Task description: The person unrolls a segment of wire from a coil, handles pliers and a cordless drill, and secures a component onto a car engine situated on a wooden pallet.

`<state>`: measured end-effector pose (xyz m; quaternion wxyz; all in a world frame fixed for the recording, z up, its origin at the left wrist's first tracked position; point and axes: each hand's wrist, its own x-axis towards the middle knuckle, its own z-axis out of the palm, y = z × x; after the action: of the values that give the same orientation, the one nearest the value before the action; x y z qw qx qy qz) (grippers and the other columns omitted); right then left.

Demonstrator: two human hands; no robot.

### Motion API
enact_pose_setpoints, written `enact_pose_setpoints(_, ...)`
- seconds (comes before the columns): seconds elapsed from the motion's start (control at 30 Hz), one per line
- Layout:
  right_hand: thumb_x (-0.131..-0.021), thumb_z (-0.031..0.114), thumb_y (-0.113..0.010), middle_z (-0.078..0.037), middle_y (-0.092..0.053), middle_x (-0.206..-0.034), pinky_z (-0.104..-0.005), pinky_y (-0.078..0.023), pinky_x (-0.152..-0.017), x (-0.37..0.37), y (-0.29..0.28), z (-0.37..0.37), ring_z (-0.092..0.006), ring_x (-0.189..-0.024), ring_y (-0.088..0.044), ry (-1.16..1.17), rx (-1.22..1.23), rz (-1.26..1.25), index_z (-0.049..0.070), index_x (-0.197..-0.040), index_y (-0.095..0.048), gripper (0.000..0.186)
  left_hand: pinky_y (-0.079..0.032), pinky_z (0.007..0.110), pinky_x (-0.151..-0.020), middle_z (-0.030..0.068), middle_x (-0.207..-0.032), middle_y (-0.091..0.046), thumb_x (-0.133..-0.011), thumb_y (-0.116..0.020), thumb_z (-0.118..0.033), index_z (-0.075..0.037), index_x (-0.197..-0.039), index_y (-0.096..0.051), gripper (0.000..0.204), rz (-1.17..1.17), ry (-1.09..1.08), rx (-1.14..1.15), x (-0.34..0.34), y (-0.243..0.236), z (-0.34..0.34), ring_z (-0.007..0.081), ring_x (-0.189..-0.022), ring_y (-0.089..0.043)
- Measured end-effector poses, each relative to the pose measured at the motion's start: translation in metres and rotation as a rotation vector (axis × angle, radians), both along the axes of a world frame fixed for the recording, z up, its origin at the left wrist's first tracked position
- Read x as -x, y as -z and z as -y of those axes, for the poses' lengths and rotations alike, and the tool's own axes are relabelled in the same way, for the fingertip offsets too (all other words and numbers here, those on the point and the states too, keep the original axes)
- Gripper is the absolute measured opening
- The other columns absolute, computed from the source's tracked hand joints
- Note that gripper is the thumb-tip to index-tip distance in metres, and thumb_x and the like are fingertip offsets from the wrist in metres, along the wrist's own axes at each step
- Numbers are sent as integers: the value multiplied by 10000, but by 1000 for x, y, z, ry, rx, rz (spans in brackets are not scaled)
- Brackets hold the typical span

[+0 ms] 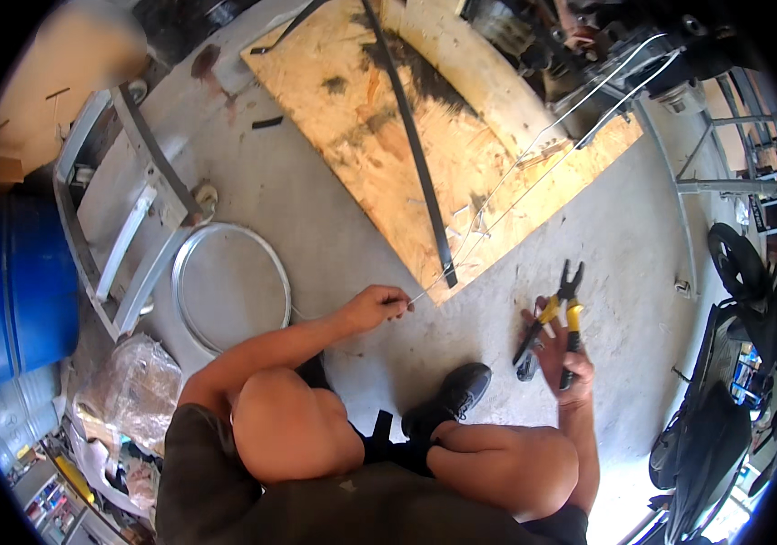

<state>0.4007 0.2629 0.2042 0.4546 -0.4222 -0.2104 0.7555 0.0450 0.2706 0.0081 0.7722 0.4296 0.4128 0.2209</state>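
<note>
My left hand (377,309) is closed in a pinch on thin silvery wire (420,293) just off the near corner of a wooden board. From there, wire runs up across the board as two strands to machinery at the upper right. My right hand (563,359) holds a pair of pliers (573,300) with yellow and black handles. The handles are spread and the jaws point away from me, apart from the wire. Left of my left hand, a large coil of silvery wire (178,282) lies on the floor, with a strand leading toward that hand.
On the stained wooden board (334,118) lie a long black strip (406,118) and small scraps. A metal frame (138,218) and blue barrel (16,282) stand at left. Greasy machinery (579,45) is at the far right; a black wheel (735,259) is at right.
</note>
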Motion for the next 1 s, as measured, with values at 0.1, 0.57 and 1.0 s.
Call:
enact_pose_setpoints(0.1, -690, 155, -698, -207, -404, -1528, -532, -313, -1188, 16, 26, 19, -416, -1425, -403, -183, 61, 27, -13, -1525, -355, 918, -494, 277, -760, 20, -893, -675, -1002, -596, -134, -6, -1071, -695, 176, 41, -4, 21, -6, -7, -10, 103, -819, -587)
enact_pose_setpoints(0.57, -854, 135, -646, -72, -620, -982, -297, -479, -836, 76, 30, 11, -152, -931, -572, -858, -10, 921, -39, -1209, -626, 396, -525, 304, -793, 60, -929, -708, -948, -654, -105, 10, -1070, -680, 170, -139, -230, -175, -11, -4, 8, 134, -847, -634)
enact_pose_setpoints(1.0, -840, 194, -600, -178, -614, -886, -387, -478, -759, 97, 41, 26, -280, -836, -595, -851, 63, 989, -41, -1016, -615, 294, -506, 273, -760, 28, -868, -674, -969, -644, -89, 19, -1041, -687, 137, -143, -267, -128, -5, -6, 5, 103, -813, -610)
